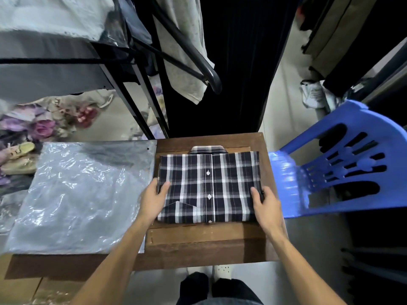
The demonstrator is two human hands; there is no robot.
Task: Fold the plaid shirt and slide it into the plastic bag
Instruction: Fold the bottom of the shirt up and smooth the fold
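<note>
The dark navy-and-white plaid shirt (210, 187), folded into a neat rectangle with its collar at the far edge and its button placket running away from the person, lies on the brown wooden table (262, 142) between both hands. The left hand (154, 200) grips its left edge, thumb on top and fingers hidden beneath; the right hand (267, 204) grips the right edge likewise. The crinkled clear plastic bag (83, 194) lies flat just beside the shirt on the left, nearer the left hand, so the slide probably goes leftward. Which bag edge is open cannot be told. A blue plastic chair (343, 166) stands at the right, away from that path.
</note>
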